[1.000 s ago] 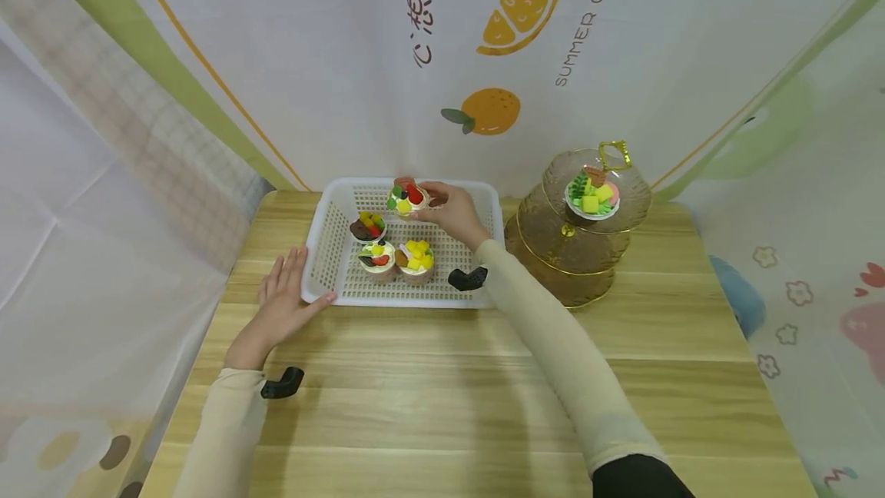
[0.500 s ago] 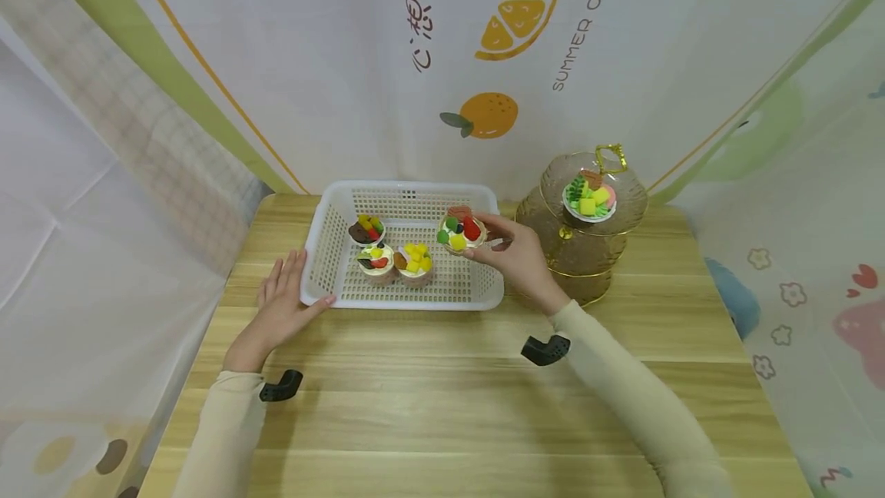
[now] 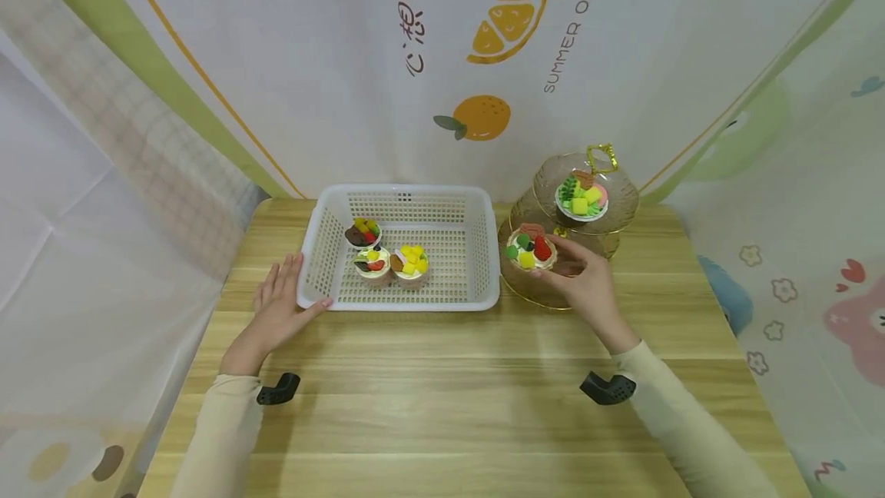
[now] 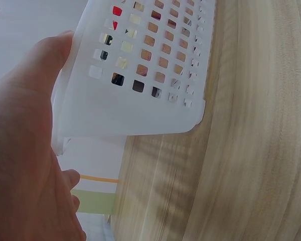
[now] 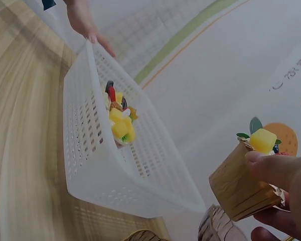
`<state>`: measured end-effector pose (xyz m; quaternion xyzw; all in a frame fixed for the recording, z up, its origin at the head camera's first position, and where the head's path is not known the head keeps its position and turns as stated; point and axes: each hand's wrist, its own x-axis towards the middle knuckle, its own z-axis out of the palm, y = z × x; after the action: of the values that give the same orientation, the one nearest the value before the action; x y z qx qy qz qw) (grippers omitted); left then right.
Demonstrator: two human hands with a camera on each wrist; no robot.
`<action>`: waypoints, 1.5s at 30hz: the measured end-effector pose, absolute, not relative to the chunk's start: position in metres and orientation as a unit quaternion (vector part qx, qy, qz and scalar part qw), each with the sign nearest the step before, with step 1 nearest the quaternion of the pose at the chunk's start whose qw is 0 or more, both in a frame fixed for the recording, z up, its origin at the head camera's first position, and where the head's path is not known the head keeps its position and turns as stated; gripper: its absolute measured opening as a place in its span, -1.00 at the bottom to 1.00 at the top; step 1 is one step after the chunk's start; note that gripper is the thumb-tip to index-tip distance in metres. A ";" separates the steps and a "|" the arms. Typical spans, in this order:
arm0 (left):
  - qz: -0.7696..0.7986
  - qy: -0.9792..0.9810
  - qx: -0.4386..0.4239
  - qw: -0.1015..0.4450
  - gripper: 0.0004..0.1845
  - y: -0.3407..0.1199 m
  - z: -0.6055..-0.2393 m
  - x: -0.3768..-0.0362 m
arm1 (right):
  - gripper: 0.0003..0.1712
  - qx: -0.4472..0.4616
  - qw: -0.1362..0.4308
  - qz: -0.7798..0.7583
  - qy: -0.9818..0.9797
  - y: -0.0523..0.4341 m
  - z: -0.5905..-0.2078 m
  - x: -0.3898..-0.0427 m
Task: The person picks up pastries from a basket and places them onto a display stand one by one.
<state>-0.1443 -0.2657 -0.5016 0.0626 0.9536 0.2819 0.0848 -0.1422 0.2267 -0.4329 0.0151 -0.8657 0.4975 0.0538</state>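
Note:
My right hand pinches a cupcake topped with a strawberry and yellow and green pieces. Its brown paper cup shows in the right wrist view. In the head view this cupcake is in front of the lower part of a tiered stand; whether they touch I cannot tell. My left hand rests on the near left corner of a white plastic basket, thumb over the rim, fingers straight along its side. Inside the basket are a chocolate-topped cupcake, a cream-and-fruit cupcake and a mango-topped cupcake.
On the stand's top tier sits a cupcake with green leaves and yellow cubes. A gold handle rises above that tier. Both stand and basket are at the back of the wooden table, against a hanging printed cloth.
My right hand has carried the strawberry-topped cupcake from above the basket rightward to the front of the stand. The left hand has stayed at the basket's corner.

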 end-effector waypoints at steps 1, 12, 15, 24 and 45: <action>0.283 0.953 0.063 0.086 0.13 -0.266 -0.502 -0.144 | -0.29 0.010 0.056 0.502 -0.863 0.228 -0.436 -0.143; 0.281 0.954 0.060 0.084 0.13 -0.267 -0.506 -0.142 | -0.32 -0.052 0.103 0.499 -0.859 0.234 -0.451 -0.156; 0.280 0.954 0.061 0.084 0.12 -0.266 -0.505 -0.142 | -0.38 -0.064 0.114 0.489 -0.862 0.234 -0.452 -0.160; 0.281 0.954 0.060 0.085 0.13 -0.266 -0.505 -0.143 | -0.42 -0.085 0.156 0.457 -0.872 0.233 -0.456 -0.171; 0.277 0.955 0.063 0.081 0.13 -0.267 -0.504 -0.145 | -0.42 -0.074 0.245 0.391 -0.884 0.219 -0.469 -0.187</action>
<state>-0.1448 -0.2668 -0.5045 0.0626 0.9555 0.2766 0.0814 -0.1870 0.2189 -0.4691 -0.0737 -0.8843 0.3906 0.2451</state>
